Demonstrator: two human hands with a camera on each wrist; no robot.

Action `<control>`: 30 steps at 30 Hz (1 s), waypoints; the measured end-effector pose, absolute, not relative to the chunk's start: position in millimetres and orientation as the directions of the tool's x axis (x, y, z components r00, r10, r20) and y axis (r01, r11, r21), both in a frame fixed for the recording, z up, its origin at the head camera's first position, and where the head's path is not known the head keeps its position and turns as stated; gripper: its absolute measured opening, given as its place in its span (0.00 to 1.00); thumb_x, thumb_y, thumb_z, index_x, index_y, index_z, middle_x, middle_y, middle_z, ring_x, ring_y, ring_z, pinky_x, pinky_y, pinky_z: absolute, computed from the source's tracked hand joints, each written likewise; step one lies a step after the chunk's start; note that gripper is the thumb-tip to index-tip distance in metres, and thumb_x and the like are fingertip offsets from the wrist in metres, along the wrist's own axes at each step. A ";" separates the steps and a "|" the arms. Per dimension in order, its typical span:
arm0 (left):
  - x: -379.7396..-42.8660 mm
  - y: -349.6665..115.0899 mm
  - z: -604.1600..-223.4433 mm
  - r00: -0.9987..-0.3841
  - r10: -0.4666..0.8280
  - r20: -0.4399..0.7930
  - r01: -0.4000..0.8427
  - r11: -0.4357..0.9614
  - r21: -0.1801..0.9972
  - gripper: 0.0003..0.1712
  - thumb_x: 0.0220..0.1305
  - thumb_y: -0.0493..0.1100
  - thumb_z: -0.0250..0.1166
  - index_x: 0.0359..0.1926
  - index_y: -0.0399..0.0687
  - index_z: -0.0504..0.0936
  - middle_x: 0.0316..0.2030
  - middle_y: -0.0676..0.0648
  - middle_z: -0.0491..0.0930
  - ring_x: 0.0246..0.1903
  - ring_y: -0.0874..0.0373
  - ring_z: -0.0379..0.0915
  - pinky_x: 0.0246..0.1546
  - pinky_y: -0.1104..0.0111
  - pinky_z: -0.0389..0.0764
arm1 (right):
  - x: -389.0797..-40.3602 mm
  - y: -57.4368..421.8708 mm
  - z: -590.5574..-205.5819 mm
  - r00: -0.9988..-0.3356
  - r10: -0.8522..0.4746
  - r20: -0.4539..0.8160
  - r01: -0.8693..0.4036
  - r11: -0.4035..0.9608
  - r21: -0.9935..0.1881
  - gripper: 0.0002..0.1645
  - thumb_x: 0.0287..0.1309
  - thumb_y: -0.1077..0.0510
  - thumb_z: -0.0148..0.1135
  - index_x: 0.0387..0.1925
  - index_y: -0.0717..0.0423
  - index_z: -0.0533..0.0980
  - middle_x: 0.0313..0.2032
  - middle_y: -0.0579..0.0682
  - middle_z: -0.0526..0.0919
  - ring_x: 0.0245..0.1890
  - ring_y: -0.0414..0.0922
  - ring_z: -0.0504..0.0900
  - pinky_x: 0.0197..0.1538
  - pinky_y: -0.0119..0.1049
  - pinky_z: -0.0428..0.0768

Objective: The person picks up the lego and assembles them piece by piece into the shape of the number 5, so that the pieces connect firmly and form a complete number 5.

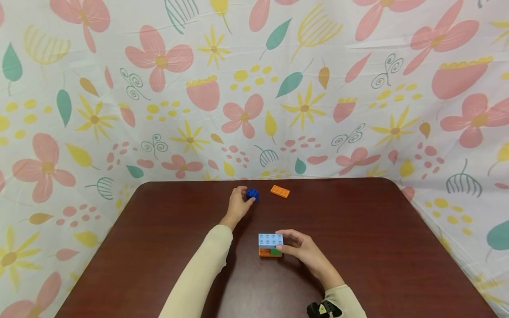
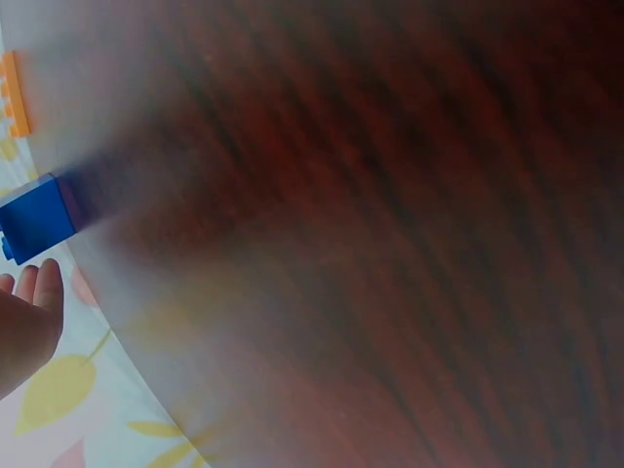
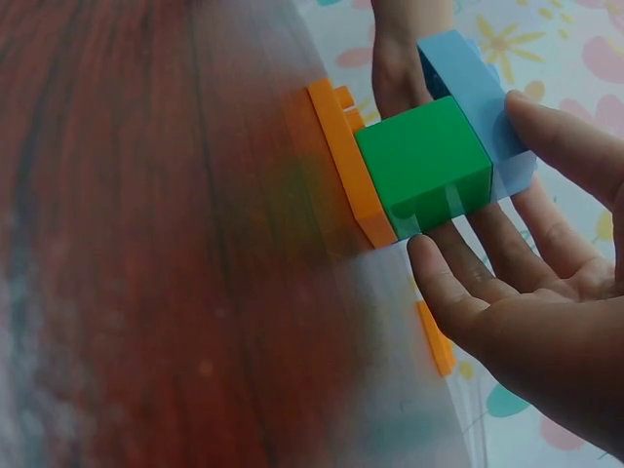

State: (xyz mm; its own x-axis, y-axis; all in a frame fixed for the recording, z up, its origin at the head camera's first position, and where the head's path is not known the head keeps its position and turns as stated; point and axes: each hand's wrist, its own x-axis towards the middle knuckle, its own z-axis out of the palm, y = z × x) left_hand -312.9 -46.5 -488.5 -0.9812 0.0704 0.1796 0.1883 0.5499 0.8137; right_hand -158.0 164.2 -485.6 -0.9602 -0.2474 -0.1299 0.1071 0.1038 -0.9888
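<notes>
At the far side of the table, my left hand [image 1: 237, 206] is beside a dark blue brick [image 1: 252, 194], thumb near its front and fingers on its left. In the left wrist view, the visible fingers [image 2: 47, 288] lie apart from the blue brick [image 2: 37, 216]. My right hand [image 1: 304, 251] holds a small brick stack by its right side. A light blue brick [image 1: 270, 240] tops it, bridging a green brick [image 3: 424, 161] over an orange base plate [image 3: 349, 161]. The right thumb touches the light blue brick; other fingers reach behind the stack.
Right of the dark blue brick lies a flat orange brick [image 1: 280, 191], near the far edge of the dark brown table [image 1: 358, 229]. A flower-patterned cloth [image 1: 254, 88] hangs behind the table and along its sides.
</notes>
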 end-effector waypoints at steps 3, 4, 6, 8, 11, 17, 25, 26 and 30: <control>-314.7 -44.1 -488.5 -0.984 0.059 0.169 0.173 0.547 0.819 0.25 0.63 0.38 0.66 0.58 0.34 0.70 0.50 0.36 0.72 0.51 0.44 0.71 0.55 0.56 0.75 | -157.5 164.0 -486.2 -0.960 -0.251 -0.128 0.105 0.101 -0.989 0.28 0.55 0.54 0.70 0.57 0.58 0.75 0.54 0.56 0.77 0.47 0.47 0.78 0.48 0.39 0.77; -315.1 -43.2 -488.3 -0.985 0.056 0.163 0.167 0.547 0.820 0.25 0.63 0.39 0.66 0.58 0.34 0.70 0.50 0.36 0.72 0.52 0.44 0.71 0.55 0.56 0.74 | -157.4 163.9 -486.5 -0.960 -0.250 -0.128 0.105 0.103 -0.989 0.28 0.55 0.54 0.70 0.57 0.57 0.75 0.54 0.56 0.77 0.47 0.47 0.78 0.48 0.39 0.77; -315.6 -41.4 -488.4 -0.986 0.050 0.161 0.162 0.554 0.817 0.25 0.62 0.39 0.66 0.58 0.34 0.70 0.51 0.36 0.72 0.53 0.43 0.70 0.56 0.56 0.73 | -157.2 163.8 -486.6 -0.959 -0.252 -0.127 0.104 0.102 -0.989 0.28 0.55 0.54 0.70 0.57 0.57 0.75 0.54 0.55 0.77 0.47 0.47 0.78 0.48 0.39 0.77; -315.8 -40.0 -488.6 -0.987 0.042 0.157 0.153 0.567 0.809 0.25 0.63 0.39 0.66 0.58 0.34 0.70 0.52 0.36 0.72 0.54 0.44 0.70 0.57 0.56 0.72 | -157.2 163.6 -486.6 -0.958 -0.256 -0.128 0.105 0.100 -0.989 0.28 0.56 0.54 0.69 0.57 0.57 0.74 0.54 0.56 0.77 0.48 0.47 0.78 0.48 0.38 0.77; -315.2 -38.4 -487.9 -0.988 0.033 0.150 0.141 0.584 0.800 0.24 0.63 0.38 0.66 0.57 0.32 0.71 0.52 0.35 0.72 0.55 0.43 0.70 0.58 0.55 0.72 | -156.9 163.2 -486.1 -0.958 -0.258 -0.129 0.107 0.098 -0.989 0.28 0.56 0.54 0.69 0.57 0.57 0.74 0.55 0.56 0.77 0.48 0.48 0.78 0.48 0.39 0.77; -313.5 -36.9 -485.5 -0.990 0.034 0.139 0.131 0.606 0.785 0.23 0.64 0.37 0.64 0.58 0.31 0.71 0.54 0.34 0.71 0.56 0.42 0.69 0.58 0.54 0.72 | -156.7 162.8 -484.7 -0.958 -0.259 -0.123 0.101 0.099 -0.990 0.28 0.56 0.54 0.69 0.57 0.58 0.74 0.54 0.56 0.77 0.48 0.47 0.78 0.48 0.38 0.77; -309.4 -33.6 -482.0 -0.988 0.063 0.144 0.153 0.583 0.798 0.21 0.66 0.36 0.62 0.58 0.32 0.71 0.54 0.34 0.70 0.57 0.41 0.68 0.58 0.53 0.71 | -156.9 164.2 -484.5 -0.956 -0.261 -0.132 0.109 0.099 -0.989 0.28 0.56 0.54 0.69 0.58 0.57 0.74 0.54 0.55 0.77 0.48 0.47 0.78 0.48 0.40 0.77; -309.0 -33.3 -481.7 -0.986 0.068 0.150 0.161 0.580 0.799 0.21 0.66 0.36 0.62 0.58 0.32 0.72 0.54 0.34 0.70 0.57 0.41 0.67 0.58 0.53 0.71 | -157.0 164.4 -484.3 -0.956 -0.261 -0.131 0.109 0.098 -0.989 0.28 0.57 0.54 0.69 0.58 0.57 0.74 0.54 0.55 0.77 0.47 0.47 0.78 0.48 0.40 0.77; -305.2 -32.9 -480.6 -0.976 0.082 0.203 0.212 0.587 0.782 0.20 0.65 0.37 0.63 0.56 0.33 0.73 0.51 0.36 0.72 0.54 0.42 0.70 0.56 0.55 0.73 | -157.4 164.7 -484.6 -0.956 -0.264 -0.131 0.110 0.095 -0.989 0.28 0.57 0.54 0.69 0.58 0.57 0.74 0.54 0.55 0.77 0.47 0.47 0.78 0.49 0.41 0.77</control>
State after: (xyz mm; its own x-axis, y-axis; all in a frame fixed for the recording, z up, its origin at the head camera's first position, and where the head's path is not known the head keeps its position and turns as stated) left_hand -305.2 -32.9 -480.6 -0.9757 0.0820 0.2032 0.2120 0.5866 0.7816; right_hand -157.4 164.7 -484.6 -0.9556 -0.2637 -0.1314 0.1098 0.0952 -0.9894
